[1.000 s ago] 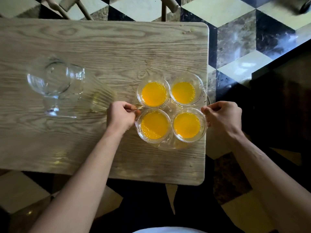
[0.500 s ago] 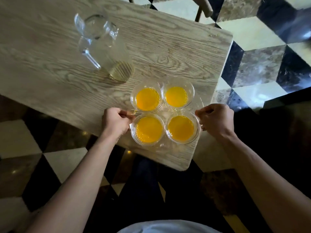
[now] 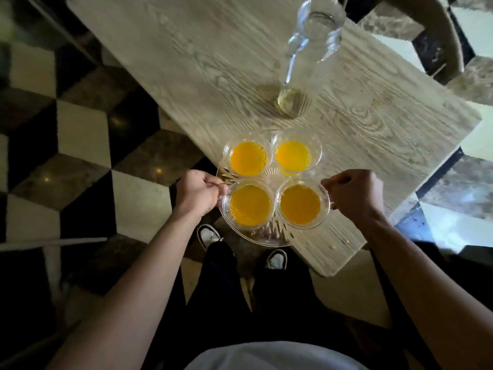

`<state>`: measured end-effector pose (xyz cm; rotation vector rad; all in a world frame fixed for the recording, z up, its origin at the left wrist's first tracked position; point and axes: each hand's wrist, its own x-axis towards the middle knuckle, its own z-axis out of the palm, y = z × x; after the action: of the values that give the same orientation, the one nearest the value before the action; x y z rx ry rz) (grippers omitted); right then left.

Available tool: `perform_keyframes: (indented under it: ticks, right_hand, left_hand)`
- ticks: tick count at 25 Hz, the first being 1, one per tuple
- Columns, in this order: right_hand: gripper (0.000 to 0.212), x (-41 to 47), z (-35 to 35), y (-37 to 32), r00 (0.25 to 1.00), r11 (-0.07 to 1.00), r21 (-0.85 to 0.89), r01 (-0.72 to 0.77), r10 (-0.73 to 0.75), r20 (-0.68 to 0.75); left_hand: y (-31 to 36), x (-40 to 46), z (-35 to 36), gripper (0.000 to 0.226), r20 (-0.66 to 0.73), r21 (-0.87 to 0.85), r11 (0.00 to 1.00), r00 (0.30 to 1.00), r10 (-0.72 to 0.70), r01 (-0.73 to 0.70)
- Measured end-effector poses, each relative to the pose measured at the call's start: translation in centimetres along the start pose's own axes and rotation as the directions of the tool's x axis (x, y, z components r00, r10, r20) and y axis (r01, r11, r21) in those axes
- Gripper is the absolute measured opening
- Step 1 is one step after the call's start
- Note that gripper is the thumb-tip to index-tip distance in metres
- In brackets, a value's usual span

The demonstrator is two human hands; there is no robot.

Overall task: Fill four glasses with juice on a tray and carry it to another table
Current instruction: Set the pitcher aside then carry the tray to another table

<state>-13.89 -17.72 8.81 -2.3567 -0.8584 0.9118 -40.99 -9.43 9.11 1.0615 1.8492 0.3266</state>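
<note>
Nearest the camera: a pale shirt hem (image 3: 274, 355), dark trousers (image 3: 240, 295), and two dark shoes with white toe caps (image 3: 209, 235) standing on a chequered floor (image 3: 80, 134) of cream, brown and black tiles. Two bare forearms reach forward from there. Left hand (image 3: 197, 193): curled into a loose fist, fingers closed on the left rim of a clear glass tray (image 3: 264, 236). Right hand (image 3: 352, 194): likewise curled, fingers closed on the tray's right rim. Tray: round, transparent, with a cut ray pattern; its near part overhangs the near edge of a pale wood-grain table (image 3: 373, 134), above the floor and shoes, while its far part lies over the tabletop; whether it touches the wood cannot be told. On the tray, four clear glasses in a two-by-two cluster, rims touching or nearly so, each holding orange juice: near left glass (image 3: 249, 205), near right glass (image 3: 300, 204), far left glass (image 3: 248, 158), far right glass (image 3: 293, 156). Beyond the tray, on the table: a clear glass pitcher (image 3: 306, 62), upright, with a thin residue of yellowish liquid at its base. Far right, past the table: part of a chair (image 3: 448, 41). No brand, label or writing can be read on any item.
</note>
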Motion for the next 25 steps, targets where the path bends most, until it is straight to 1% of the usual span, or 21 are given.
perform_keyframes:
  ticks: [2, 7, 11, 14, 19, 21, 23, 25]
  right_hand:
    - [0.019, -0.2, 1.8, -2.3, 0.999, 0.999, -0.020, 0.035, -0.035, 0.020]
    - [0.012, -0.7, 6.5, -8.2, 0.987, 0.991, -0.065, 0.119, -0.112, 0.111]
    - [0.016, -0.7, 11.7, -13.8, 0.973, 0.978, -0.103, 0.182, -0.164, 0.163]
    - [0.016, -0.3, 15.7, -17.9, 0.962, 0.969, -0.111, 0.219, -0.195, 0.193]
    - [0.011, 0.1, 21.7, -24.8, 0.935, 0.935, -0.163, 0.316, -0.277, 0.223]
    - [0.010, 0.0, 24.1, -27.8, 0.922, 0.923, -0.169, 0.345, -0.300, 0.244]
    - [0.010, 0.1, 26.3, -30.5, 0.911, 0.913, -0.178, 0.368, -0.315, 0.265]
    - [0.012, 0.4, 28.3, -33.0, 0.893, 0.897, -0.180, 0.403, -0.342, 0.293]
  left_hand:
    - [-0.6, 0.2, -2.5, 0.015, -0.030, -0.037, 0.999, 0.999, -0.025, 0.024]
    - [-2.9, 1.8, -8.9, 0.025, -0.104, -0.096, 0.993, 0.991, -0.082, 0.072]
    - [-4.8, 4.4, -14.4, 0.027, -0.188, -0.162, 0.979, 0.970, -0.156, 0.126]
    - [-6.2, 6.8, -18.3, 0.028, -0.214, -0.202, 0.967, 0.956, -0.198, 0.155]
    - [-7.4, 10.7, -24.7, 0.021, -0.263, -0.260, 0.951, 0.936, -0.234, 0.165]
    - [-8.1, 12.2, -27.4, 0.018, -0.255, -0.278, 0.950, 0.943, -0.214, 0.141]
    - [-8.7, 13.8, -29.8, 0.019, -0.263, -0.274, 0.953, 0.944, -0.200, 0.125]
    - [-9.4, 15.4, -31.9, 0.017, -0.283, -0.264, 0.955, 0.936, -0.211, 0.135]
